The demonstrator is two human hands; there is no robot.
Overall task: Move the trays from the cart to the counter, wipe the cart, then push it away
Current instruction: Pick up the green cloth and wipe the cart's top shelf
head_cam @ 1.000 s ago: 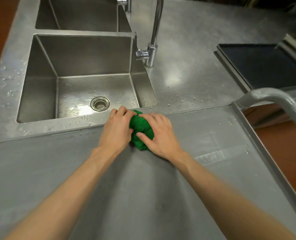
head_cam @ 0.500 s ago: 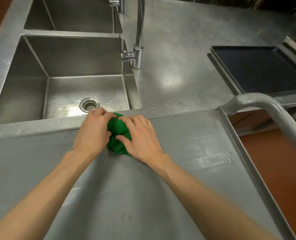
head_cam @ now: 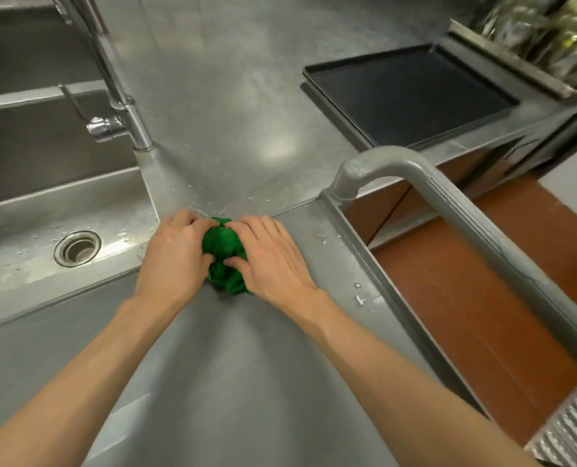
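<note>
A bunched green cloth (head_cam: 224,254) rests on the steel top of the cart (head_cam: 233,382), at its far edge where it meets the counter. My left hand (head_cam: 176,254) presses on the cloth's left side and my right hand (head_cam: 270,261) on its right side, fingers curled over it. The cart's grey tubular handle (head_cam: 449,200) arches over its right end. A dark flat tray (head_cam: 412,92) lies on the steel counter (head_cam: 246,96) at the far right.
A steel sink (head_cam: 61,224) with a round drain sits to the left, with a chrome faucet (head_cam: 125,109) behind it. Water drops dot the counter edge. Reddish floor (head_cam: 466,298) and a metal grate show right of the cart. A rack with wrapped items stands at top right.
Both hands with the cloth have slid right along the cart's far edge, from in front of the sink drain to past the sink's corner. The view has shifted right.
</note>
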